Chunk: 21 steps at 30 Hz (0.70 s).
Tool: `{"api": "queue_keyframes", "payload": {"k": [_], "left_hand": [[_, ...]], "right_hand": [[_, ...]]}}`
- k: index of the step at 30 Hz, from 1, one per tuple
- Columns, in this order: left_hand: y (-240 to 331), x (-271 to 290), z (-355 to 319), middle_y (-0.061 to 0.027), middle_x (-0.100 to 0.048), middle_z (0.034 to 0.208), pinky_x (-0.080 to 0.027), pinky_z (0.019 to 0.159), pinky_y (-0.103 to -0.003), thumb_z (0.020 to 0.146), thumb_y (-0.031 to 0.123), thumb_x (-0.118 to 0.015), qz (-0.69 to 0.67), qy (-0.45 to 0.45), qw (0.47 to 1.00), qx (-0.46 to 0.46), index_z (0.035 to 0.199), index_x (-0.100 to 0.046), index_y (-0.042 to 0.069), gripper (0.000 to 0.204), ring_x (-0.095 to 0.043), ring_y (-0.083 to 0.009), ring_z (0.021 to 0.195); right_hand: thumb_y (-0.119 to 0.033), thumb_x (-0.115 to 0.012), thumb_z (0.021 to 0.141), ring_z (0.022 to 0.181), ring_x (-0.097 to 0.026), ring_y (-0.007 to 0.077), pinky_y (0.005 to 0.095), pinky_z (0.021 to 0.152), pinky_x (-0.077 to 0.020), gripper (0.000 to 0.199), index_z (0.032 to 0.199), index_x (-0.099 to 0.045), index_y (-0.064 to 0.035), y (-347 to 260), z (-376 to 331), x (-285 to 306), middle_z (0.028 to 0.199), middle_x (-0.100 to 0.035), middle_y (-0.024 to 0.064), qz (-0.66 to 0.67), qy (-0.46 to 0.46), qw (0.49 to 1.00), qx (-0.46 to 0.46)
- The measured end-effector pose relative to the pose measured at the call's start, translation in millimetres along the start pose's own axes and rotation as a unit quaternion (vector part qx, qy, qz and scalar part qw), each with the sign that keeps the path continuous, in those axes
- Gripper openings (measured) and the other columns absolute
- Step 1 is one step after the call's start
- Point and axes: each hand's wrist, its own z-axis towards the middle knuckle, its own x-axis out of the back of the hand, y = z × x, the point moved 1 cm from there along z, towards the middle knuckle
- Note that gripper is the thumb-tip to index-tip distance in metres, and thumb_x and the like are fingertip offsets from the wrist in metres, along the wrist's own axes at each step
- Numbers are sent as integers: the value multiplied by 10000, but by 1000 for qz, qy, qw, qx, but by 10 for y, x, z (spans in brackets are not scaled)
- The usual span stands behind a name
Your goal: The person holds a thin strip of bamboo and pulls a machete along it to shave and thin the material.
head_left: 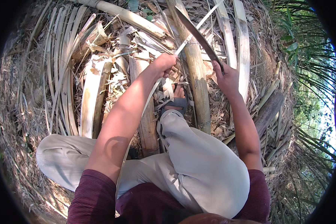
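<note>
My left hand (164, 65) is closed around a long, thin, pale bamboo strip (182, 46). The strip runs up and to the right past my fist, and its other end trails down beside my left forearm. In my right hand (227, 77) is the handle of a machete (199, 36), gripped in my fingers. Its long dark blade points up and to the left, crossing over the strip in the picture; whether blade and strip touch, I cannot tell. Beneath the blade lies a thick bamboo pole (198, 82), between my two hands. My sandalled foot (176, 100) is just below my left hand.
A bundle of long split strips (59, 63) lies at the left. Split bamboo pieces (242, 41) lie at the upper right, another pole (125, 15) at the top. A dark log (270, 110) sits beyond my right forearm. Shavings litter the ground; green plants (310, 59) grow at the right.
</note>
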Motion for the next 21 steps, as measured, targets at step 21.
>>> {"api": "queue_keyframes", "payload": {"k": [21], "left_hand": [[49, -8, -36, 53, -310, 548, -204, 385, -286, 1069, 417, -414, 56, -7, 998, 39, 725, -438, 153, 434, -276, -83, 411]], "right_hand": [[-380, -639, 966, 593, -614, 414, 476, 570, -489, 461, 709, -641, 3, 244, 220, -33, 624, -607, 223, -238, -119, 964, 30]]}}
